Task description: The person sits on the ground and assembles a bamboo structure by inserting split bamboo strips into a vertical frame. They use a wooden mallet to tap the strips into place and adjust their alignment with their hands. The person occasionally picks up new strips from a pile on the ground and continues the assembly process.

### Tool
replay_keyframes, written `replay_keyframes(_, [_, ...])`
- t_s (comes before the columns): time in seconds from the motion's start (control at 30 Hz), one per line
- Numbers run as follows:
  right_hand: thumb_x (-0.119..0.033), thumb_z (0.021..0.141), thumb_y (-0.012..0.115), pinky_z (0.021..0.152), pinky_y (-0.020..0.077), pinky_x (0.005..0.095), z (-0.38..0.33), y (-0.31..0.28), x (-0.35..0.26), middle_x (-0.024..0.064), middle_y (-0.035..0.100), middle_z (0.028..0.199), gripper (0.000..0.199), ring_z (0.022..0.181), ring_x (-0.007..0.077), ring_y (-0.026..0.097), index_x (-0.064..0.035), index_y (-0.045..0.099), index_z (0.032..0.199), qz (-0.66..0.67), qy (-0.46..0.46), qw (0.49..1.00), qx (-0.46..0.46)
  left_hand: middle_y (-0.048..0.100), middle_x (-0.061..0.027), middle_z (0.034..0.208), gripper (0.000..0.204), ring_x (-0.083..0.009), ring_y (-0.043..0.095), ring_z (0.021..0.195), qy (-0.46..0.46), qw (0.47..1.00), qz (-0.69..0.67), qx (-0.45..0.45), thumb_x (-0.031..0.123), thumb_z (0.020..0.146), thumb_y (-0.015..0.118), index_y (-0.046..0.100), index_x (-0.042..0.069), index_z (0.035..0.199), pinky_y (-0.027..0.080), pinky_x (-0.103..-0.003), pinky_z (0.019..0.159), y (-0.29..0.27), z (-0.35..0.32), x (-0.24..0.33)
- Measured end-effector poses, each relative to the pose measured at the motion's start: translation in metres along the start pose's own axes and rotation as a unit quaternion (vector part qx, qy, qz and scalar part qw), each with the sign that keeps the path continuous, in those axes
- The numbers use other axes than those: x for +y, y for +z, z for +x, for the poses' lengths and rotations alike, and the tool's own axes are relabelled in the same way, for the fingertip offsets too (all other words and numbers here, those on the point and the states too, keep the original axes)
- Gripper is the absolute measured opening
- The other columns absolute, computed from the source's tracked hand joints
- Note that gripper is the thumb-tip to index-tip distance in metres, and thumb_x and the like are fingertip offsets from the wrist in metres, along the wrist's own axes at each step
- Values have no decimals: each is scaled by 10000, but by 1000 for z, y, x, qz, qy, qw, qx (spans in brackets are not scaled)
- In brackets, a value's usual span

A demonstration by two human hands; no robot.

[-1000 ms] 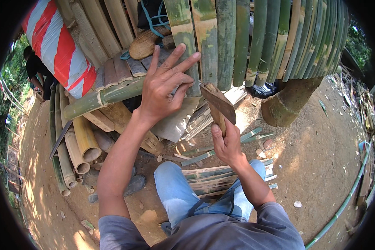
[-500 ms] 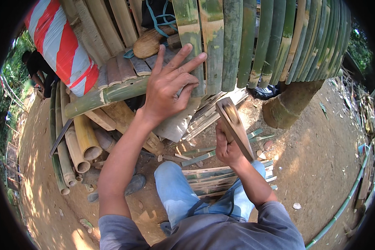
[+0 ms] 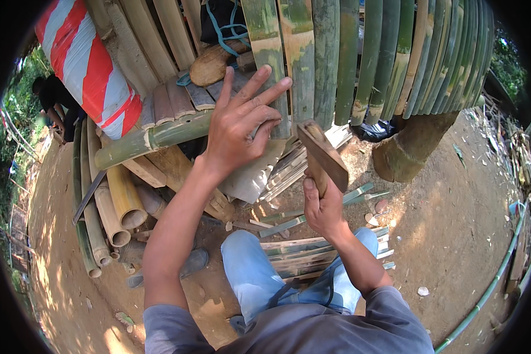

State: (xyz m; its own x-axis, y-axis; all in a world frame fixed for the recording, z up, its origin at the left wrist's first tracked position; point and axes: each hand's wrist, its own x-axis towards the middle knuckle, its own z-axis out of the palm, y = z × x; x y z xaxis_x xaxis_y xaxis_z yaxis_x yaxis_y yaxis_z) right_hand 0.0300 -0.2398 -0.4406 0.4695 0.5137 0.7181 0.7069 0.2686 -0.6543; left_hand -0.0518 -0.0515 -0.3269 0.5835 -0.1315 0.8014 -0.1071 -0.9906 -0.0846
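Note:
My left hand point(image 3: 242, 127) rests against the lower ends of upright green bamboo slats point(image 3: 298, 76), above a horizontal bamboo pole point(image 3: 177, 131). Three of its fingers are spread over a slat, while thumb and index finger press together; anything pinched there is too small to make out. In my right hand point(image 3: 326, 207) is a hatchet point(image 3: 324, 154), gripped by its wooden handle. Its head points up, just right of my left hand and below the slat ends, apart from both.
Bamboo poles point(image 3: 133, 213) lie at the left beside a post point(image 3: 91, 68) wrapped in red and white. An oval wooden piece point(image 3: 209, 68) sits near blue cord point(image 3: 223, 41). Split strips point(image 3: 298, 253) lie between my legs. A thick stump-like support point(image 3: 404, 147) stands right. Another person point(image 3: 56, 100) is at far left.
My right hand has swung the hatchet head up and to the left, closer to my left hand. The left hand keeps its place on the slats.

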Motion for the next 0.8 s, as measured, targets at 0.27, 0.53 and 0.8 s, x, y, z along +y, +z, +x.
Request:
replay_keyframes(0.27, [-90, 940, 640, 559, 420, 220, 1, 62, 12, 0, 565, 729, 144, 616, 47, 511, 8, 580, 1026, 229, 120, 950, 175, 571, -58, 1383, 202, -286, 325, 1438, -10, 999, -13, -41, -34, 725, 708, 622, 84, 864, 179, -553, 1171, -6, 4, 6])
replay_keyframes(0.53, [-134, 910, 705, 503, 363, 193, 27, 117, 8, -31, 542, 716, 271, 567, 32, 482, -18, 543, 1094, 364, 198, 858, 302, 528, -76, 1426, 315, -320, 304, 1443, -3, 997, -2, -78, -21, 752, 704, 585, 64, 1031, 188, -549, 1169, -12, 5, 4])
replay_keyframes(0.8, [-168, 901, 722, 435, 360, 203, 35, 125, 17, -11, 562, 700, 308, 501, 50, 485, -21, 530, 1092, 346, 197, 861, 317, 474, -115, 1462, 520, -323, 343, 1418, 25, 998, -14, -61, -2, 740, 742, 532, 74, 1210, 302, -494, 1144, -12, 5, -1])
